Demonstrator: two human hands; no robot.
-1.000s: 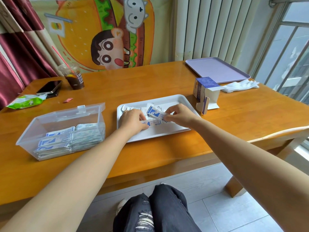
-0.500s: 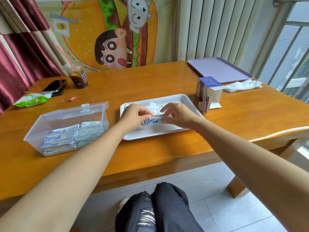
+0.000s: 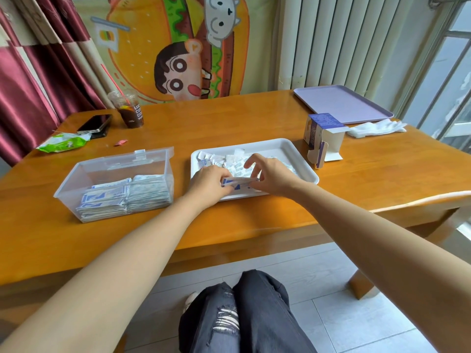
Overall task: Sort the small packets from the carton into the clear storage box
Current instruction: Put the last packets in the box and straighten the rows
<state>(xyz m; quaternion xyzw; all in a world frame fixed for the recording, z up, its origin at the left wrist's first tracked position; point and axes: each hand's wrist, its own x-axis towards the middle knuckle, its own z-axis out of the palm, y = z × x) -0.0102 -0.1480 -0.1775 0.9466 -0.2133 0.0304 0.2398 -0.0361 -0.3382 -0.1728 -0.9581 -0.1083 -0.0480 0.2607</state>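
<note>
We hold a thin bundle of small blue-and-white paper packets [image 3: 239, 180] between both hands, just above the near part of the shallow white plastic tray [image 3: 307, 165]. Our left hand [image 3: 209, 182] grips one end with curled fingers, and our right hand [image 3: 271, 174] pinches the other end while its upper fingers lift free. We judge these packets to be very light, flat and limp, with smooth faces that slide over one another, so a loose bundle is likely to fan out or shed a packet. It seems best to clamp it across the flat faces near the middle, thumb above and fingers below, not by a corner. More loose packets [image 3: 234, 161] lie scattered in the tray behind our hands. The clear plastic storage box [image 3: 114, 165] stands open just to the left on the orange wooden table [image 3: 229, 123], with neat stacks already filling its near side and bare floor at the back. The path there is short and unobstructed, though we must clear the tray's raised rim and the box's wall. The open blue-and-white cardboard carton [image 3: 322, 133] stands beyond the tray's right corner, well out of the way.
</note>
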